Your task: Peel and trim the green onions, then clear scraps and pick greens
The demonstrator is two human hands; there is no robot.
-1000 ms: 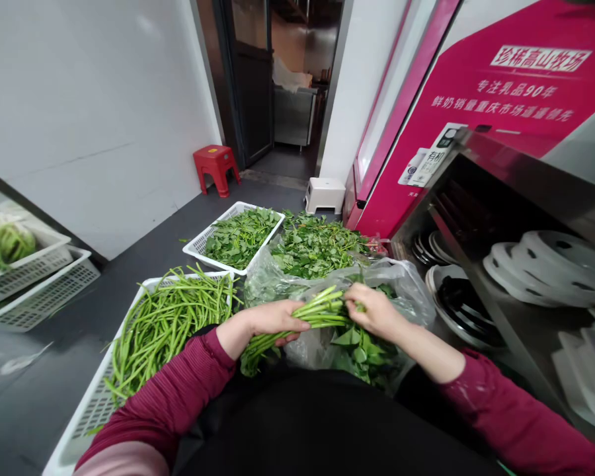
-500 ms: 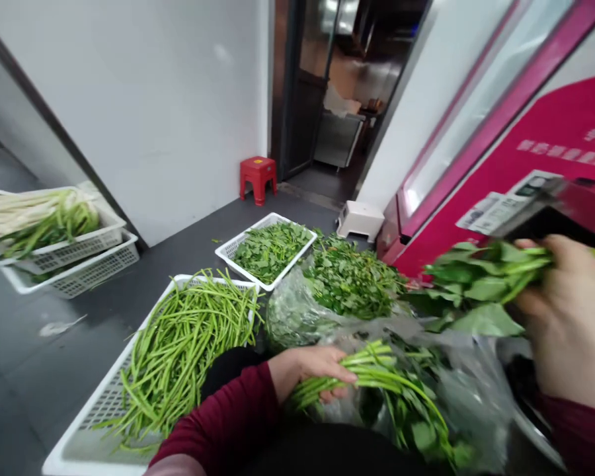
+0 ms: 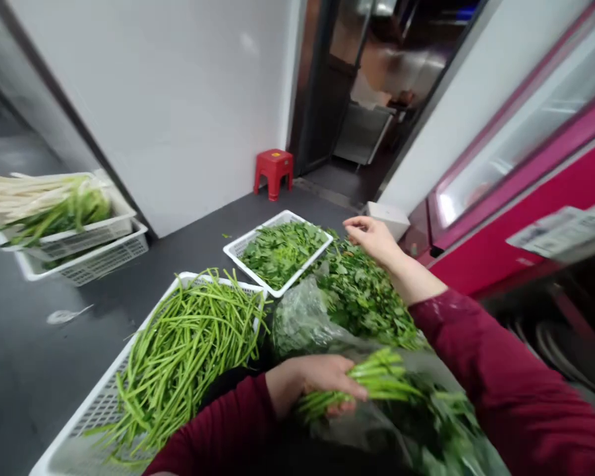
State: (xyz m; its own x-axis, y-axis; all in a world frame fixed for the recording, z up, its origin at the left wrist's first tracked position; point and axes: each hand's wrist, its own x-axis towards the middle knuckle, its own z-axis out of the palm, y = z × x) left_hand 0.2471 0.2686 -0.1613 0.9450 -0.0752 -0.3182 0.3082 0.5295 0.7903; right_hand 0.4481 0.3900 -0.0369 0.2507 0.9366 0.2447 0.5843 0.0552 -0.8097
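Observation:
My left hand (image 3: 330, 380) is wrapped round a bunch of green stems (image 3: 384, 377) low in the view, above a clear plastic bag (image 3: 302, 317). Over the pile of leafy greens (image 3: 371, 297) hangs my right hand (image 3: 371, 239), its fingers bent and thumb near the fingertips; no greens show in it. Long cut stems fill much of a large white basket (image 3: 92, 413) at the left. Beyond it, a smaller white basket (image 3: 240, 246) holds loose green leaves (image 3: 285, 251).
Two stacked white baskets (image 3: 106, 258) with long vegetables stand at the far left. A red stool (image 3: 274, 168) is by the doorway, and a pale stool (image 3: 389, 218) sits beside the pink cabinet (image 3: 500, 225).
My right hand has moved from the far right to above the leafy pile, and the leafy bunch it held is gone from it. My left hand still holds its stems. The view has shifted.

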